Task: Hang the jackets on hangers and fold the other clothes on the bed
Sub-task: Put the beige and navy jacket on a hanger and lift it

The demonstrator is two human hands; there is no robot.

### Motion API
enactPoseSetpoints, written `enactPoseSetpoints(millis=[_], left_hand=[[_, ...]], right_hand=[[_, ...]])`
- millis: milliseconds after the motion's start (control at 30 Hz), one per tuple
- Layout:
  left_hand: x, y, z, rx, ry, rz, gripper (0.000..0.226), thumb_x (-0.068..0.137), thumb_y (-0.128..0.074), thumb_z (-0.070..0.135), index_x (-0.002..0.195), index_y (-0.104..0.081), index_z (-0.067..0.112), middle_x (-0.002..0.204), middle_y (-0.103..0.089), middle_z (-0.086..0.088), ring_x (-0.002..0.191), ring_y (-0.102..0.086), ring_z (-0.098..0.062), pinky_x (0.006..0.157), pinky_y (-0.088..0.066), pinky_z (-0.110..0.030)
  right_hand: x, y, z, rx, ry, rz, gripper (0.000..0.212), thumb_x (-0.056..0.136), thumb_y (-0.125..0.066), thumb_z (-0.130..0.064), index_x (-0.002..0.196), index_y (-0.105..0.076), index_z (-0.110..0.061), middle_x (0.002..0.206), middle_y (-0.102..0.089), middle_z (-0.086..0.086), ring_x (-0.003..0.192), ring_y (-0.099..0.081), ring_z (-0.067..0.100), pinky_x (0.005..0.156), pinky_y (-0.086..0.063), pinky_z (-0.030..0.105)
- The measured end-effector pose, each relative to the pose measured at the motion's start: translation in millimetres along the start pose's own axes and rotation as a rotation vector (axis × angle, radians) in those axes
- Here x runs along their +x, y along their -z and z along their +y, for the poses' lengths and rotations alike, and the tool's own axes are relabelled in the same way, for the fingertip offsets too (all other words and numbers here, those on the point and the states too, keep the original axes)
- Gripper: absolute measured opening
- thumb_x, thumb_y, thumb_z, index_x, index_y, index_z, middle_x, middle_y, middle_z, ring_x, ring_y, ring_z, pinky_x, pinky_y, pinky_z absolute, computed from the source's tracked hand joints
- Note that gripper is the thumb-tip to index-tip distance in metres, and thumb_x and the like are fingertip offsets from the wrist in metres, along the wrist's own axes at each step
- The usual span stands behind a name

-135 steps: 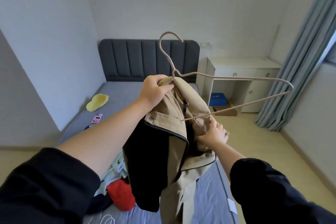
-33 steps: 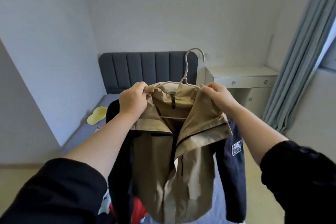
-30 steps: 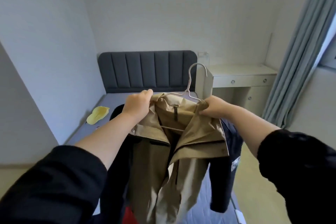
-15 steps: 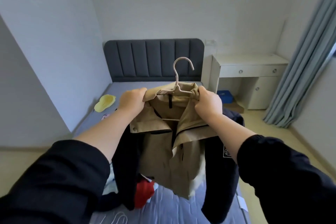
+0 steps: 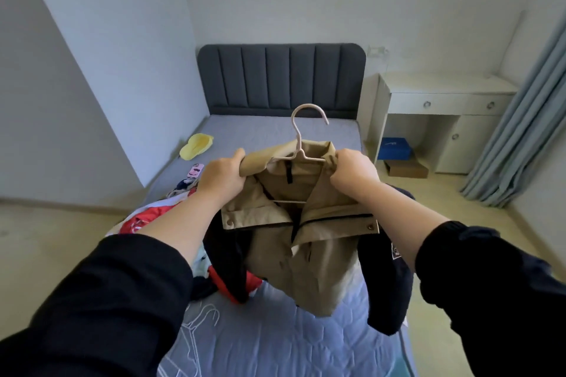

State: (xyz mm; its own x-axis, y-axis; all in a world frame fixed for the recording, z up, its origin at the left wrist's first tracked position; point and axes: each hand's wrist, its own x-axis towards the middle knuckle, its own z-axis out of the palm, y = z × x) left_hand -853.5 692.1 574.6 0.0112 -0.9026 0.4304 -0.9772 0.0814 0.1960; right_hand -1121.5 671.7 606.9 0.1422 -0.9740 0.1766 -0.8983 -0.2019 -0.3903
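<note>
Left hand (image 5: 221, 178) and right hand (image 5: 352, 173) pinch the tan-and-navy fabric jacket's (image 5: 301, 242) shoulders to seat them on the thin pale wire hanger (image 5: 301, 144).

We see the jacket (image 5: 306, 254) as matt tan woven cloth with darker navy sleeves and small, dull metal snaps (image 5: 369, 227). The hanger (image 5: 296, 135) looks like thin, smooth, pale-coated wire. The mattress (image 5: 275, 340) is quilted grey-blue fabric with a faint sheen. The headboard (image 5: 275, 76) is padded, matt dark-grey upholstery, and the curtain (image 5: 520, 131) is soft grey cloth.
</note>
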Motion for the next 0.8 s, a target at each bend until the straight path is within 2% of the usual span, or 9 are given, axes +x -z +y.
enactPoseSetpoints(millis=[100,233,300,467,533,600,667,733,800], left_hand=[[-32.7,3.4,21.5,0.074,-0.055,0.040,0.031,0.081,-0.059,0.006,0.112,-0.059,0.010,0.066,-0.061,-0.021,0.056,-0.056,-0.041,0.048,-0.031,-0.031],[-60.1,17.1,49.1,0.038,-0.054,0.163,0.032,0.073,-0.060,0.003,0.103,-0.066,0.008,0.060,-0.061,-0.018,0.049,-0.055,-0.039,0.052,-0.026,-0.028],[-68.5,27.6,56.6,0.039,-0.066,0.184,0.034,0.071,-0.052,0.011,0.101,-0.066,0.007,0.061,-0.062,-0.018,0.051,-0.056,-0.040,0.052,-0.030,-0.030],[-78.1,46.1,48.8,0.139,-0.025,0.053,0.030,0.080,-0.059,0.018,0.109,-0.062,0.011,0.083,-0.068,-0.016,0.072,-0.059,-0.041,0.061,-0.046,-0.040],[-80.9,40.1,39.9,0.149,-0.001,0.054,0.036,0.081,-0.048,0.024,0.111,-0.062,0.011,0.091,-0.067,-0.017,0.074,-0.059,-0.041,0.064,-0.047,-0.039],[-81.4,24.0,30.1,0.200,0.046,-0.002,0.037,0.084,-0.047,0.022,0.117,-0.060,0.012,0.102,-0.067,-0.017,0.081,-0.061,-0.041,0.068,-0.045,-0.036],[-79.7,-3.7,18.3,0.259,0.102,-0.101,0.029,0.086,-0.051,0.018,0.113,-0.058,0.010,0.100,-0.066,-0.016,0.086,-0.060,-0.040,0.066,-0.042,-0.036],[-76.2,-38.5,6.5,0.306,0.165,-0.191,0.022,0.088,-0.050,0.016,0.108,-0.057,0.009,0.100,-0.065,-0.014,0.091,-0.060,-0.038,0.063,-0.037,-0.036],[-69.5,-76.7,-7.2,0.336,0.231,-0.279,0.022,0.089,-0.050,0.013,0.109,-0.060,0.009,0.112,-0.058,-0.013,0.105,-0.054,-0.036,0.068,-0.038,-0.038]], right_hand=[[-28.6,4.6,16.6,0.035,0.011,-0.057,0.019,0.082,-0.053,-0.009,0.069,-0.045,-0.021,0.069,-0.049,-0.002,0.065,-0.051,0.019,0.057,-0.040,0.027],[-54.3,20.8,31.6,0.082,0.031,-0.145,0.017,0.084,-0.053,-0.011,0.071,-0.046,-0.018,0.074,-0.052,0.002,0.068,-0.053,0.020,0.057,-0.046,0.030],[-59.9,30.5,33.6,0.109,0.060,-0.187,0.017,0.085,-0.053,-0.012,0.071,-0.047,-0.016,0.073,-0.052,0.003,0.067,-0.052,0.019,0.052,-0.041,0.026],[-53.1,44.4,25.7,0.094,0.120,-0.349,0.010,0.083,-0.061,-0.017,0.083,-0.059,-0.008,0.075,-0.055,0.005,0.066,-0.052,0.017,0.056,-0.043,0.027],[-43.6,32.5,21.9,0.081,0.124,-0.363,0.013,0.082,-0.062,-0.018,0.086,-0.060,-0.006,0.074,-0.055,0.005,0.064,-0.051,0.017,0.056,-0.042,0.027],[-34.2,8.0,20.0,0.061,0.119,-0.364,0.010,0.082,-0.061,-0.017,0.082,-0.059,-0.007,0.073,-0.055,0.006,0.064,-0.051,0.019,0.053,-0.040,0.027],[-22.3,-26.9,22.9,0.038,0.097,-0.355,0.010,0.082,-0.060,-0.016,0.078,-0.054,-0.009,0.073,-0.053,0.006,0.067,-0.052,0.022,0.053,-0.040,0.028],[-9.2,-67.7,29.9,0.003,0.066,-0.334,0.010,0.084,-0.059,-0.018,0.080,-0.052,-0.011,0.075,-0.052,0.004,0.071,-0.052,0.024,0.059,-0.040,0.030],[4.7,-110.9,37.6,-0.050,0.046,-0.338,0.004,0.086,-0.057,-0.017,0.085,-0.053,-0.015,0.081,-0.055,0.004,0.075,-0.053,0.025,0.063,-0.041,0.032]])
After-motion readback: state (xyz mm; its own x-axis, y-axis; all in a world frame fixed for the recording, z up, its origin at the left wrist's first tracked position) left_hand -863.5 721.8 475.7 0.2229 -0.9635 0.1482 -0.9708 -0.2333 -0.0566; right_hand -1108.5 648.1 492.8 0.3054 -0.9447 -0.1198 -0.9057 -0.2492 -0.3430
